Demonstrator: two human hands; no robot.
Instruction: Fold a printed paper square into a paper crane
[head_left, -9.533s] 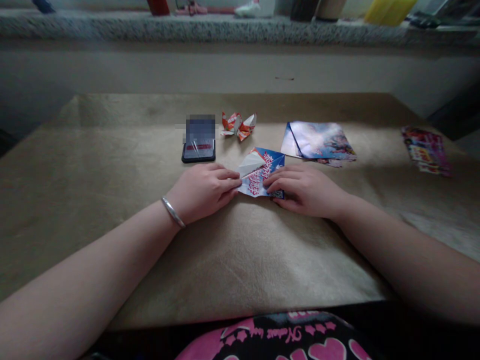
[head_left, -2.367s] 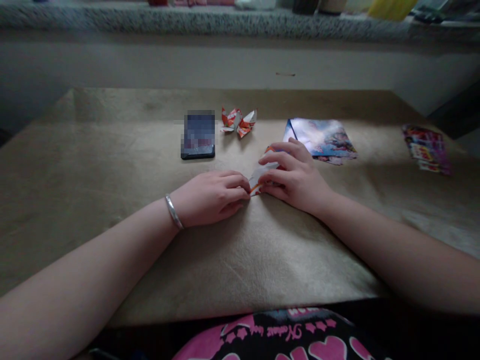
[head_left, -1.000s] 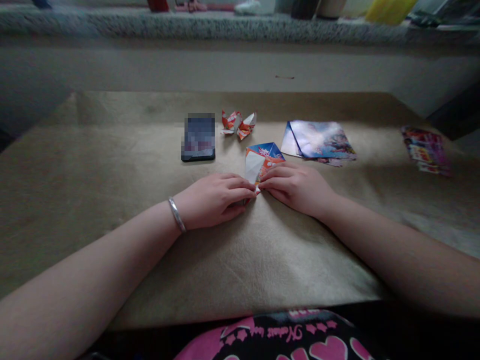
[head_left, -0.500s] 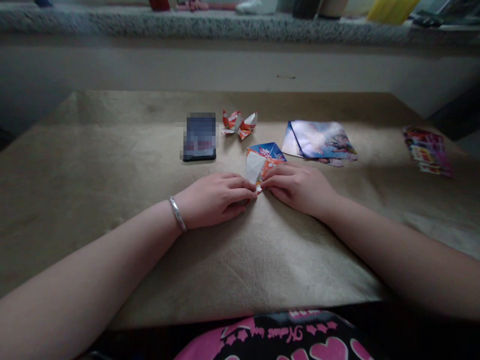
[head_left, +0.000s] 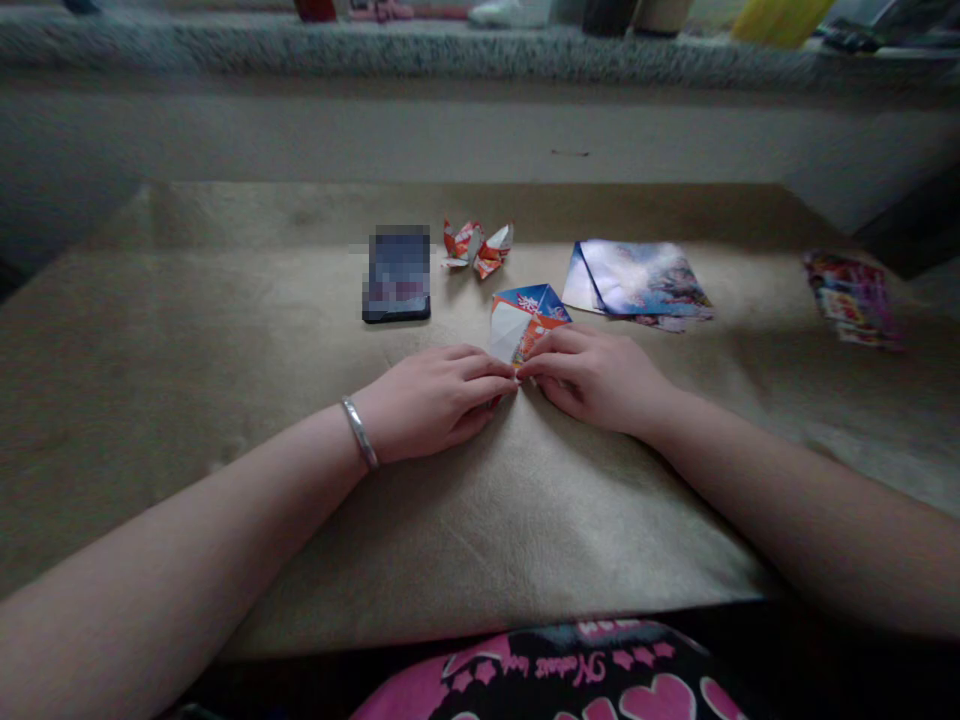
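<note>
A partly folded sheet of printed paper [head_left: 512,330], blue at the top with white and orange panels, lies on the table between my hands. My left hand [head_left: 446,398], with a silver bangle at the wrist, pinches its lower left edge near the bottom point. From the other side, the fingers of my right hand [head_left: 600,375] press and grip its lower right edge. The fingertips of both hands almost meet at that bottom point and cover it. Just beyond the sheet stand folded orange-and-white paper pieces [head_left: 478,248] with pointed tips.
Left of the folded pieces lies a phone [head_left: 397,275], its screen blurred out. A stack of printed sheets [head_left: 645,280] is at the right, with more colourful papers [head_left: 853,300] near the table's right edge. Behind the table runs a speckled stone sill [head_left: 420,50] holding various items.
Both hands have shifted slightly, and their fingertips have drawn closer together at the paper's bottom point. The paper stays in the same place.
</note>
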